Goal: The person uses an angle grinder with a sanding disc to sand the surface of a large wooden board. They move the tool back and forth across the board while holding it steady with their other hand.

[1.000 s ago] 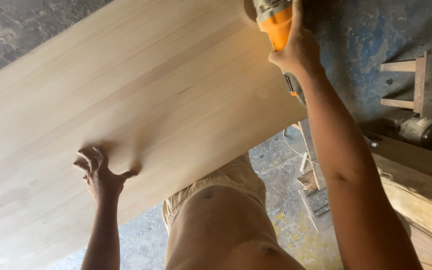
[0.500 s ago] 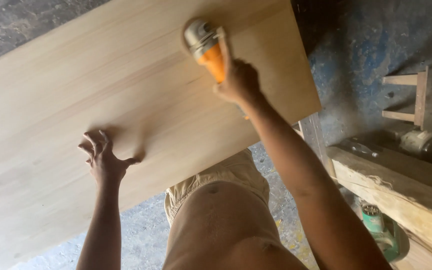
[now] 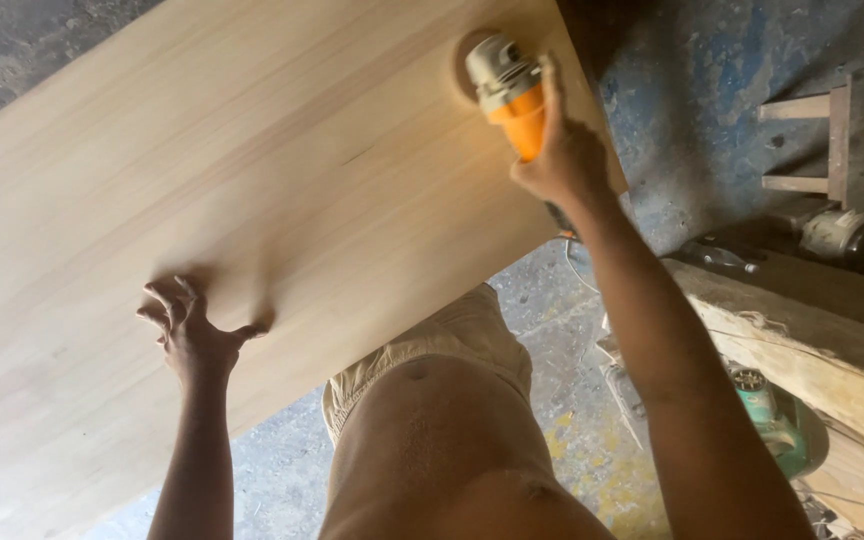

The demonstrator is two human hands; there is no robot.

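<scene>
A large pale wooden board (image 3: 252,180) slopes across most of the view. My right hand (image 3: 564,158) grips an orange and grey angle grinder (image 3: 508,88), whose disc rests on the board near its upper right corner. My left hand (image 3: 187,330) presses flat on the board's lower left part, fingers spread, holding nothing.
A rough timber beam (image 3: 802,340) lies at the right, with a green power tool (image 3: 767,415) below it. A small wooden frame (image 3: 822,140) and a grey motor (image 3: 847,235) sit at the far right. Dusty concrete floor (image 3: 572,340) shows beneath the board's edge.
The grinder swept left across the board, then back right toward the upper right corner. My left hand stayed pressed on the board.
</scene>
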